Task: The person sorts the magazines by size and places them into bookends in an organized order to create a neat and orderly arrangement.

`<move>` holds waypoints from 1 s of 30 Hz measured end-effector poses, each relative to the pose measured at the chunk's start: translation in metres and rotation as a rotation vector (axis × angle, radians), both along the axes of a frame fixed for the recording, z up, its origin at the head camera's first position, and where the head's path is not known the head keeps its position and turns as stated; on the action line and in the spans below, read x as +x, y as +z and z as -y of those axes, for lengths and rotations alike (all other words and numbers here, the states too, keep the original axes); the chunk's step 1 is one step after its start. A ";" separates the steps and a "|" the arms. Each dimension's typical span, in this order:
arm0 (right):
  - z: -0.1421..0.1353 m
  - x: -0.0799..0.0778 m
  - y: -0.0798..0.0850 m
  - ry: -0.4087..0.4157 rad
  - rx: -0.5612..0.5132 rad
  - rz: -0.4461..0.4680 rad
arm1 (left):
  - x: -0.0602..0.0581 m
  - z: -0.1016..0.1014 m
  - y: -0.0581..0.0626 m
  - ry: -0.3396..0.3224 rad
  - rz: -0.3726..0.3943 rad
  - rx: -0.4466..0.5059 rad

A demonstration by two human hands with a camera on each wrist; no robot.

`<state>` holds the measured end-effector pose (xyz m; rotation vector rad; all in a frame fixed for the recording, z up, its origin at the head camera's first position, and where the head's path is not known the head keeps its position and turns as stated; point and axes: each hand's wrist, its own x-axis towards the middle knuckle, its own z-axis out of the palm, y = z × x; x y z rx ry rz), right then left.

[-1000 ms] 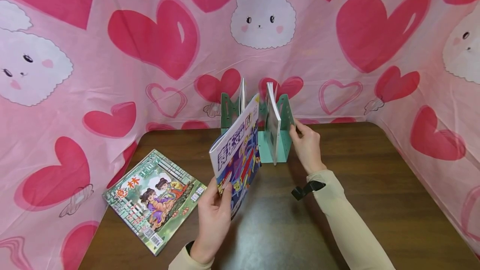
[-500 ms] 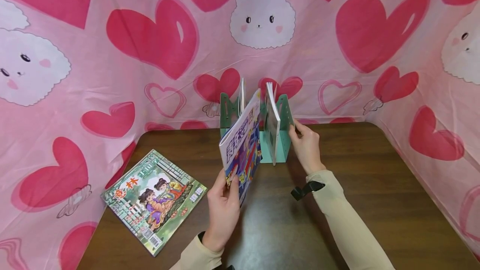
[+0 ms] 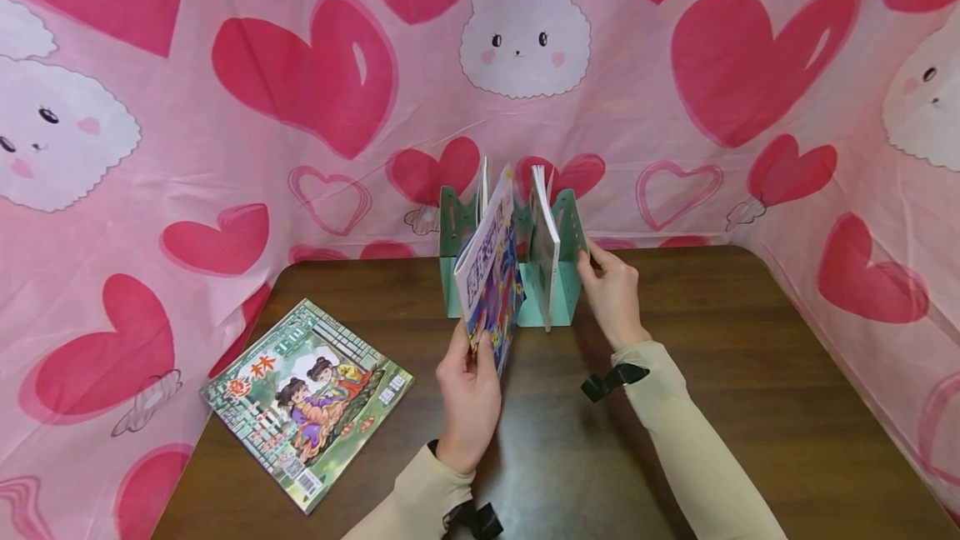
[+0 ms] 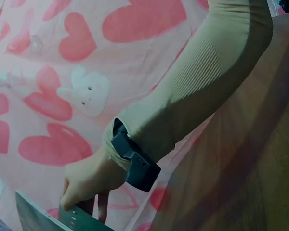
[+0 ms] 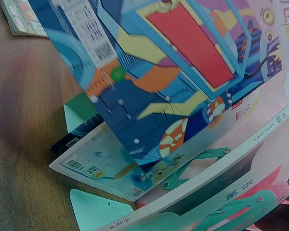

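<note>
A colourful magazine point(image 3: 492, 277) with a purple-lettered white top is held up and tilted in my left hand point(image 3: 471, 398), thumb on the cover, its far end between the other magazines. Behind it stands a mint-green bookend rack point(image 3: 572, 286). My right hand point(image 3: 615, 294) pinches the rack's right side panel; the left wrist view also shows this right hand point(image 4: 94, 180). Near that panel a magazine point(image 3: 552, 248) stands upright, leaning slightly. Farther left stands another thin magazine point(image 3: 482, 186), partly hidden. In the right wrist view the held magazine point(image 5: 183, 57) hangs over the rack's base.
A magazine point(image 3: 307, 407) with two cartoon figures lies flat at the left of the dark wooden table point(image 3: 750, 407). A pink cloth point(image 3: 630, 107) with hearts and rabbits surrounds the table's back and sides. Black camera mounts sit on both wrists.
My left hand has moved forward and slightly right, carrying the magazine toward the rack, and its cover has turned more edge-on. My right hand has stayed on the side panel.
</note>
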<state>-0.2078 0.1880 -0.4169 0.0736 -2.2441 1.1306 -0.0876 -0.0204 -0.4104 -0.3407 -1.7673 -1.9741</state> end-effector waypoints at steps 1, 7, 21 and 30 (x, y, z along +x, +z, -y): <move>0.000 0.000 0.000 0.002 -0.001 -0.001 | -0.002 -0.002 -0.001 0.003 -0.003 0.006; 0.000 0.001 0.000 0.018 -0.024 0.007 | -0.018 -0.013 -0.005 0.019 -0.019 0.035; 0.000 0.000 -0.002 0.011 -0.009 0.025 | -0.050 -0.035 -0.020 0.119 -0.081 -0.011; 0.001 0.000 -0.002 0.001 0.001 0.017 | -0.070 -0.048 -0.028 0.225 -0.119 -0.087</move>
